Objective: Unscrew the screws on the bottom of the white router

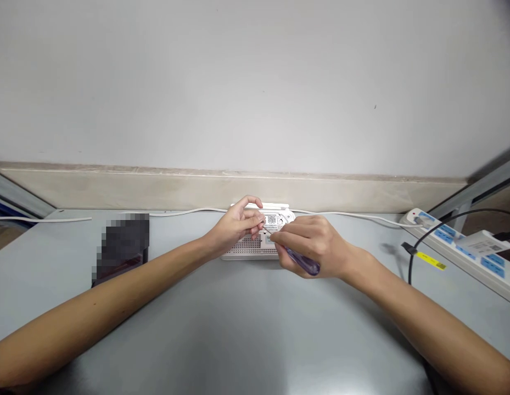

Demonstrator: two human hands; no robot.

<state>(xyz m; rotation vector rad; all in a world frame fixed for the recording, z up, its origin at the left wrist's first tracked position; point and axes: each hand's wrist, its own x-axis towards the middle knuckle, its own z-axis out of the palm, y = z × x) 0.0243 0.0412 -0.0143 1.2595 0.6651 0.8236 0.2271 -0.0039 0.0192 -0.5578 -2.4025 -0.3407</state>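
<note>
A white router (pixel 248 255) lies on the table with its vented, labelled side up, and a white antenna bar runs along its far edge. My right hand (pixel 316 244) is wrapped round a screwdriver (pixel 302 261) with a see-through purple handle, its thin shaft pointing left and away. Over the router's left part, my left hand (pixel 236 225) pinches thumb and fingertips together right at the shaft's tip. Whatever is between those fingers is too small to make out. Both hands hide parts of the router, while its QR label (pixel 272 219) shows between them.
On the right, a white power strip (pixel 452 241) with blue sockets holds plugs and a white adapter (pixel 483 243). A black cable (pixel 411 258) with a yellow tag loops beside it. A blurred-out dark object (pixel 125 244) stands left. A white cable (pixel 189 212) runs along the wall.
</note>
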